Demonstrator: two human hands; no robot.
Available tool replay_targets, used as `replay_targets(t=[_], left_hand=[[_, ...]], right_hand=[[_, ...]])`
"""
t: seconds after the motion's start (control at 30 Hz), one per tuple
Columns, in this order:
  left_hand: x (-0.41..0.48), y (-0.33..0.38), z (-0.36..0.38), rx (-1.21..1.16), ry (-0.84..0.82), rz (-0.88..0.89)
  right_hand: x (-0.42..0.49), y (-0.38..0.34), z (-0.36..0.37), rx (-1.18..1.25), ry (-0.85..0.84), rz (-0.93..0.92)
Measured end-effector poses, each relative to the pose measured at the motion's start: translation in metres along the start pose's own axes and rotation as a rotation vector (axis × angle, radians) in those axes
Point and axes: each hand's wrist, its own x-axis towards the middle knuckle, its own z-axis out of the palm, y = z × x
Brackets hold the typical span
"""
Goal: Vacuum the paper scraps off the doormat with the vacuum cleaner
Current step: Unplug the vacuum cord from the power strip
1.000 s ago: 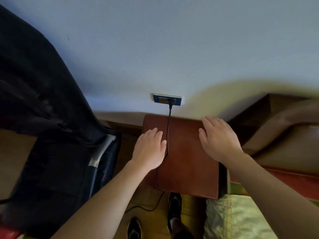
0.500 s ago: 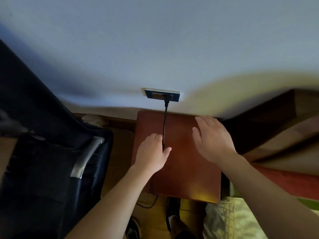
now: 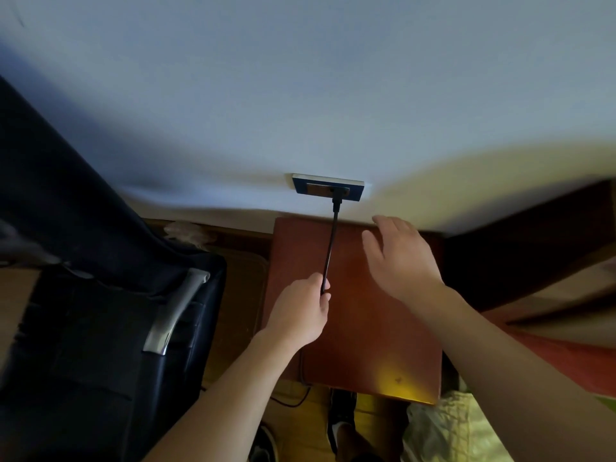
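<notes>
A black power cord [image 3: 330,248] runs from a plug in the wall socket [image 3: 328,188] down across a brown side table [image 3: 366,328]. My left hand [image 3: 300,315] pinches the cord between thumb and fingers near the table's middle. Over the table's back right part hovers my right hand [image 3: 400,258], fingers spread and relaxed, holding nothing. The cord continues off the table's front left edge to the floor. No vacuum cleaner, doormat or paper scraps are in view.
A dark suitcase [image 3: 100,328] with a silver handle [image 3: 173,311] stands at the left. Dark wooden furniture [image 3: 533,245] and a red edge lie at the right. Below the table are a wooden floor, black shoes [image 3: 340,415] and a pale plastic bag [image 3: 443,431].
My left hand went from lying flat on the table to pinching the cord. My right hand lifted off the table and moved slightly toward the wall. The view tilted upward.
</notes>
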Motion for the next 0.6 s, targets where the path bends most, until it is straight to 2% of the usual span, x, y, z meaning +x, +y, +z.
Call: replay_targets(t=[0.37, 0.6], left_hand=[[0.004, -0.015, -0.003, -0.04, -0.008, 0.068], [0.006, -0.019, -0.001, -0.058, 0.028, 0.092]], right_hand=[[0.042, -0.032, 0.017, 0.41, -0.013, 0.178], [0.054, -0.042, 0.037, 0.611, 0.089, 0.185]])
